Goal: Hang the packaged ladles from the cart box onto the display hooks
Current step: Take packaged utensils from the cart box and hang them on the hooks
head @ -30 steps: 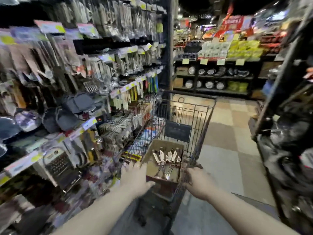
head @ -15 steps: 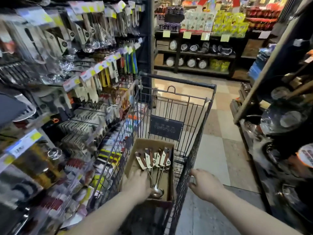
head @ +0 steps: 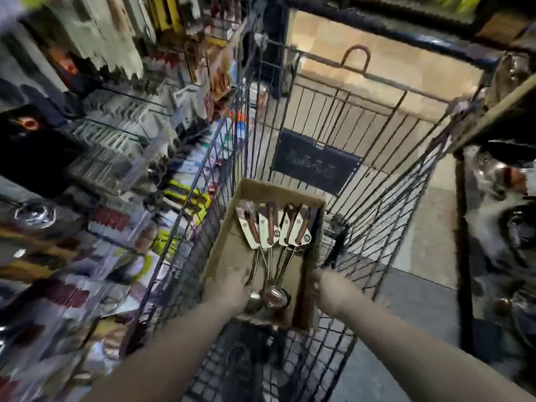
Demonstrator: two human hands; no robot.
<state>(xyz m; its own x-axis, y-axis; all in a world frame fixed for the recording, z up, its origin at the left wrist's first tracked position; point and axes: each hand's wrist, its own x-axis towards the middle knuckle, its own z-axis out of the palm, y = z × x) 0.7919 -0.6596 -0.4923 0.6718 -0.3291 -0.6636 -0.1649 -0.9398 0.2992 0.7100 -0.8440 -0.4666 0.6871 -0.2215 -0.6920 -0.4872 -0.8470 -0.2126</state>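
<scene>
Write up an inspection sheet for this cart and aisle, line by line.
Surface: dark wire shopping cart carries an open brown cardboard box.
Job's things: packaged steel ladles with brown handles on cream cards lie in the box, bowls toward the person; blurred display of hanging packaged utensils on the left.
Clutter: nothing seen.
Grips: left hand is inside the box at the ladle shafts, right hand at the box's right wall; neither hold is clear.
Cables: nothing seen.
Surroundings: tiled floor; dark shelving with shiny goods on the right.

Left hand (head: 232, 288), right hand (head: 327, 287) reaching forward-down, side by side; grip unclear
</scene>
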